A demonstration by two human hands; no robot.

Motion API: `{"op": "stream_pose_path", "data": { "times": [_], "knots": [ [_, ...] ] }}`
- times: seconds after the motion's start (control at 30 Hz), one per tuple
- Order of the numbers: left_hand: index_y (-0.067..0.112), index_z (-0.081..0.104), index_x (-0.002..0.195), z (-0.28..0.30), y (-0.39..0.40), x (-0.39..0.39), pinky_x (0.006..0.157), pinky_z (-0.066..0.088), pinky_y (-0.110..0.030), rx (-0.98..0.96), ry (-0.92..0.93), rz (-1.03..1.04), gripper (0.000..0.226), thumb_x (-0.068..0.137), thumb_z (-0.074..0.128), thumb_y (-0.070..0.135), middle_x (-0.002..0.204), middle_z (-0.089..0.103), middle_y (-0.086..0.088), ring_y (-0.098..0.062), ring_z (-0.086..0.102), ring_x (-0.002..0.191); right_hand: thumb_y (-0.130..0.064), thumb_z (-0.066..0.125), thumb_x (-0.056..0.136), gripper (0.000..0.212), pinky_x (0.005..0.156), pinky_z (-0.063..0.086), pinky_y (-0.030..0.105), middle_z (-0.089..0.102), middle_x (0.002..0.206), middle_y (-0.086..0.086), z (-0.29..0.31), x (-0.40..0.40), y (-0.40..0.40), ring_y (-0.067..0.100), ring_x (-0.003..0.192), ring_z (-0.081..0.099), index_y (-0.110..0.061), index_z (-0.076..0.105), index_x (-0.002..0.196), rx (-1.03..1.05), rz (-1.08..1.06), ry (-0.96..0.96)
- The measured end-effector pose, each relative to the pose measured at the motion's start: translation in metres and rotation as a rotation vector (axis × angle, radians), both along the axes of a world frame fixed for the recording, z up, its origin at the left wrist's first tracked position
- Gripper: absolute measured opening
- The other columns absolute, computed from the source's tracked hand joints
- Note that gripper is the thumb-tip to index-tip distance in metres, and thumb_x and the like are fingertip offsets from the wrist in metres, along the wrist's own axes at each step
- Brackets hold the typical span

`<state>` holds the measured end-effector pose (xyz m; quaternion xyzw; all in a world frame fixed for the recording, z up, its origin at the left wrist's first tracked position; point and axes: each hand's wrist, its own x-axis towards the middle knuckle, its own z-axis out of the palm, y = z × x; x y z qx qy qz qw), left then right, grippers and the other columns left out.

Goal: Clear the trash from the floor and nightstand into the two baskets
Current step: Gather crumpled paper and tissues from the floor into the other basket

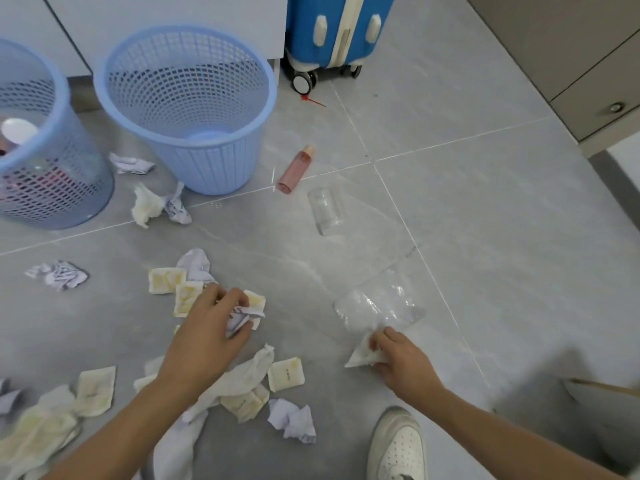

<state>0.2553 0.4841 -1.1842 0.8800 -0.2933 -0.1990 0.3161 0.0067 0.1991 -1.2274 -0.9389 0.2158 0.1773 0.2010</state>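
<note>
Left basket point(52, 188) held cup, red items. Right basket point(194, 109) looked empty. Left hand point(211, 327) fingers gripped crumpled paper point(242, 315); right hand point(398, 358) fingers pinched tissue point(360, 356).

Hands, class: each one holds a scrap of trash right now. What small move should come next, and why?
Probably lift both hands toward the nearer basket. The left hand already grips a crumpled paper, the right hand pinches a tissue, and that basket looks almost empty.
</note>
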Motion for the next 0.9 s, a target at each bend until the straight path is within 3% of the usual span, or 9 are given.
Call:
{"op": "stream_pose_path", "data": {
  "times": [0.13,0.2,0.33,0.43,0.53,0.6,0.67,0.73,0.9],
  "knots": [
    [0.032,0.058,0.103,0.009,0.001,0.007,0.069,0.053,-0.038,-0.012,-0.005,0.021,0.024,0.088,0.075,0.025,0.102,0.043,0.01,-0.012,0.054,0.085,-0.002,0.063,0.072,0.029,0.06,0.047,0.032,0.047,0.109,-0.002,0.006,0.005,0.007,0.019,0.085,0.055,-0.013,0.063,0.098,-0.017,0.06,0.026],
    [0.034,0.057,0.101,0.017,0.002,0.009,0.069,0.051,-0.031,-0.045,0.002,0.022,0.023,0.089,0.075,0.026,0.103,0.044,0.011,-0.008,0.056,0.087,-0.003,0.058,0.073,0.028,0.059,0.043,0.031,0.05,0.101,-0.005,0.019,0.009,0.008,0.02,0.082,0.054,-0.017,0.059,0.096,-0.002,0.068,0.014],
    [0.038,0.055,0.099,0.057,0.003,0.034,0.07,0.043,-0.014,-0.158,-0.052,-0.01,0.024,0.089,0.074,0.027,0.105,0.045,0.014,-0.002,0.056,0.09,-0.009,0.056,0.073,0.032,0.053,0.035,0.03,0.047,0.071,-0.007,0.07,0.053,0.014,0.014,0.06,0.042,-0.034,0.038,0.082,0.073,-0.11,-0.236],
    [0.035,0.058,0.102,0.101,0.003,0.076,0.076,0.044,-0.014,-0.235,-0.15,0.018,0.024,0.088,0.075,0.028,0.107,0.046,0.013,-0.005,0.057,0.094,-0.005,0.065,0.072,0.029,0.051,0.036,0.02,0.053,0.071,-0.004,0.131,0.117,0.022,0.015,0.058,0.047,-0.026,0.049,0.086,0.154,-0.162,-0.498],
    [0.029,0.06,0.107,0.143,0.002,0.124,0.081,0.046,-0.019,-0.283,-0.261,0.065,0.028,0.085,0.078,0.026,0.109,0.048,0.008,-0.008,0.056,0.098,-0.004,0.074,0.077,0.028,0.049,0.042,0.028,0.059,0.069,-0.002,0.195,0.192,0.035,0.017,0.057,0.056,-0.02,0.055,0.089,0.25,-0.18,-0.776],
    [0.028,0.06,0.107,0.164,-0.002,0.155,0.081,0.043,-0.014,-0.298,-0.315,0.097,0.028,0.085,0.078,0.026,0.107,0.047,0.006,-0.006,0.055,0.096,-0.011,0.073,0.078,0.024,0.051,0.044,0.035,0.059,0.071,-0.001,0.228,0.243,0.041,0.021,0.06,0.058,-0.025,0.057,0.089,0.306,-0.166,-0.935],
    [0.027,0.06,0.106,0.178,-0.01,0.184,0.077,0.04,-0.01,-0.301,-0.332,0.135,0.027,0.085,0.077,0.026,0.105,0.046,0.005,-0.003,0.054,0.093,-0.01,0.067,0.079,0.023,0.053,0.043,0.038,0.058,0.073,-0.001,0.253,0.289,0.043,0.022,0.063,0.057,-0.028,0.055,0.086,0.339,-0.118,-1.023],
    [0.026,0.061,0.105,0.183,-0.022,0.21,0.071,0.039,-0.014,-0.278,-0.331,0.182,0.027,0.085,0.077,0.026,0.105,0.046,0.002,-0.008,0.054,0.087,-0.005,0.065,0.082,0.021,0.055,0.041,0.038,0.053,0.072,-0.002,0.267,0.33,0.041,0.019,0.063,0.049,-0.021,0.053,0.085,0.351,-0.082,-1.075],
    [0.024,0.06,0.103,0.169,-0.05,0.253,0.066,0.034,-0.018,-0.164,-0.368,0.242,0.025,0.083,0.074,0.028,0.103,0.045,-0.001,-0.019,0.052,0.087,-0.013,0.061,0.081,0.013,0.053,0.039,0.025,0.053,0.074,-0.004,0.264,0.41,0.036,0.01,0.064,0.048,-0.018,0.05,0.084,0.278,-0.08,-1.12]
  ]
}}
